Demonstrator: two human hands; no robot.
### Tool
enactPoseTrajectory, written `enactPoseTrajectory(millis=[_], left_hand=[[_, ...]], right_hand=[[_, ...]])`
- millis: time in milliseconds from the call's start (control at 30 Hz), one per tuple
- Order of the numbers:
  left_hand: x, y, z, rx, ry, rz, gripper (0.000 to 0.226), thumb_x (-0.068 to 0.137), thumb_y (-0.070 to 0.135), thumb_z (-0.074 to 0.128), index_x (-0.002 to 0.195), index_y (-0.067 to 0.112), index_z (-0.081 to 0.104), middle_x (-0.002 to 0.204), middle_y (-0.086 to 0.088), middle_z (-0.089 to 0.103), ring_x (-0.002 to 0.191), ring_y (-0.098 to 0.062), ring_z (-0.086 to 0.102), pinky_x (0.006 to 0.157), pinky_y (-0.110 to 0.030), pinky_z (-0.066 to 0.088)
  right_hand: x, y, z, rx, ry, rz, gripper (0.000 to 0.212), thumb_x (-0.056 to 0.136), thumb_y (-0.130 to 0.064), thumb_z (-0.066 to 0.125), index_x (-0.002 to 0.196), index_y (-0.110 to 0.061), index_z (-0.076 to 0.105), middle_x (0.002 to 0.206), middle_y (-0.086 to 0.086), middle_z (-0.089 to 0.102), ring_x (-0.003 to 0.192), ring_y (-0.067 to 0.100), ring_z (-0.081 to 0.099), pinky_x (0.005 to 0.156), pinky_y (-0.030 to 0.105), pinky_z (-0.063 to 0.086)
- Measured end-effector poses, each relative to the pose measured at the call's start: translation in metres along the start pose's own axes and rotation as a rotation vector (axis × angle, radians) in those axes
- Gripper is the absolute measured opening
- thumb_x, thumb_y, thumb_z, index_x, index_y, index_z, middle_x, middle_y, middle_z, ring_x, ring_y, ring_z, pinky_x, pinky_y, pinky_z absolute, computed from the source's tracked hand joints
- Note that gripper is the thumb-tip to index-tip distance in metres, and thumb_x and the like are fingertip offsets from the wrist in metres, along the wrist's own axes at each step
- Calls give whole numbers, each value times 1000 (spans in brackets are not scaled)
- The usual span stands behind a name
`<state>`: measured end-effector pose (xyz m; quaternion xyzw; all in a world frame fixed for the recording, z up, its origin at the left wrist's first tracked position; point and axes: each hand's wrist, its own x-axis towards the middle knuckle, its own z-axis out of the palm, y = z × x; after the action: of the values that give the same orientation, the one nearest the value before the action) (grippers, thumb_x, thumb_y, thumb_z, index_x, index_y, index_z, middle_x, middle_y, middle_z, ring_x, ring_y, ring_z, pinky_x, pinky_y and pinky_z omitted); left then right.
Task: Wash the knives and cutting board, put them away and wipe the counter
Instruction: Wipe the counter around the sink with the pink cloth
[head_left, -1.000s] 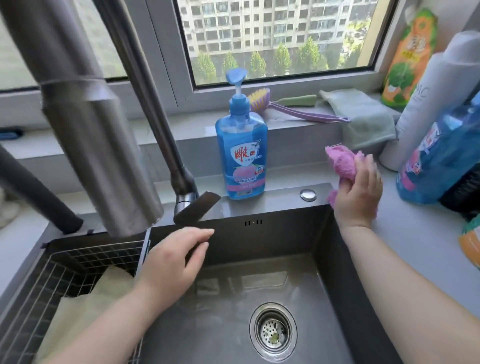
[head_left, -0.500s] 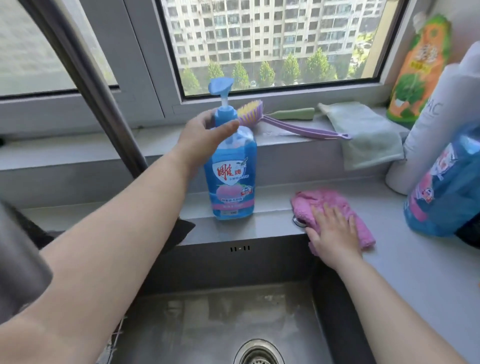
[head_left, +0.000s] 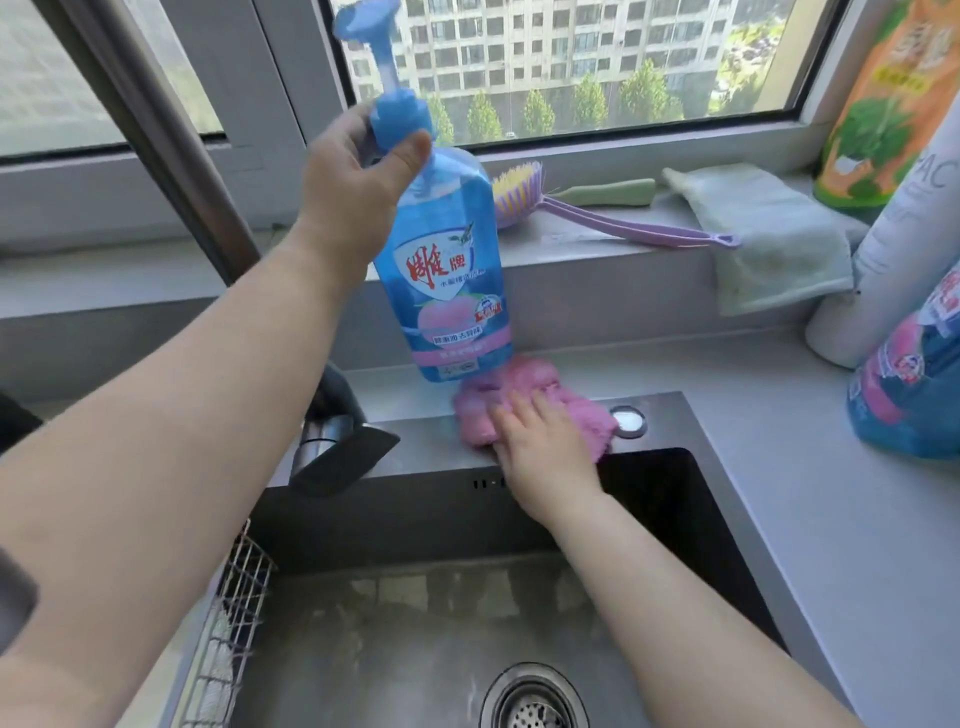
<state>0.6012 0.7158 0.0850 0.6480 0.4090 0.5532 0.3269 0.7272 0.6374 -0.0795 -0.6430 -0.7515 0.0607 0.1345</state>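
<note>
Blue plastic is being clasped by the left grip (head_left: 353, 182): the dish-soap bottle (head_left: 447, 270) is being held round its neck, just under the pump, with the thumb curled across the front and the fingers wrapped behind. The bottle is being carried tilted, pump leaning to the left, and its base is being shown in front of the back edge of the pink cloth (head_left: 540, 395); whether the base is touching anything cannot be told.

The pink cloth is being pressed down by the right grip (head_left: 540, 447), which is being kept released and flat, fingers nearly straight and spread over the bunched fabric, nothing being pinched. The cloth is being held on the strip of grey bench (head_left: 779, 467) behind the sink (head_left: 415, 613), at the sink's back rim, just beside a round silver button (head_left: 628, 420).

The tap (head_left: 156, 130) is being seen rising at the left, with a wire basket (head_left: 234, 613) sitting in the sink's left side and the drain (head_left: 532, 696) at the bottom. On the window sill (head_left: 571, 249) a purple-handled brush (head_left: 514, 197) and a pale green cloth (head_left: 769, 234) are lying, the cloth draping over the sill's edge. At the right an orange pouch (head_left: 883, 104), a white bottle (head_left: 904, 260) and a blue refill bag (head_left: 914, 384) are standing.
</note>
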Motion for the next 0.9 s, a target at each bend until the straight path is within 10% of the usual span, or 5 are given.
enactPoseTrajectory(millis=[133, 333, 900], left_hand=[[-5, -12, -4, 36, -2, -5, 12, 90, 8, 54, 100, 14, 52, 87, 9, 57, 80, 0, 55, 82, -17, 46], [-9, -20, -12, 111, -13, -14, 20, 90, 9, 54, 109, 11, 51, 89, 10, 56, 85, -4, 54, 92, -29, 44], [-12, -45, -1, 165, 35, -67, 36, 91, 13, 52, 126, 2, 48, 109, -3, 54, 101, -11, 49, 85, -11, 40]], right_hand=[[7, -60, 16, 95, -272, -166, 49, 98, -31, 34, 144, -14, 28, 156, 9, 15, 144, 32, 8, 117, 42, 1], [10, -30, 3, -33, -337, -268, 68, 91, -22, 49, 148, -26, 13, 158, -1, 5, 146, 22, 0, 118, 37, -3], [-99, 128, -67, 132, -167, 552, 60, 90, -14, 43, 145, -30, 25, 158, -4, 7, 146, 14, 5, 118, 30, 1]])
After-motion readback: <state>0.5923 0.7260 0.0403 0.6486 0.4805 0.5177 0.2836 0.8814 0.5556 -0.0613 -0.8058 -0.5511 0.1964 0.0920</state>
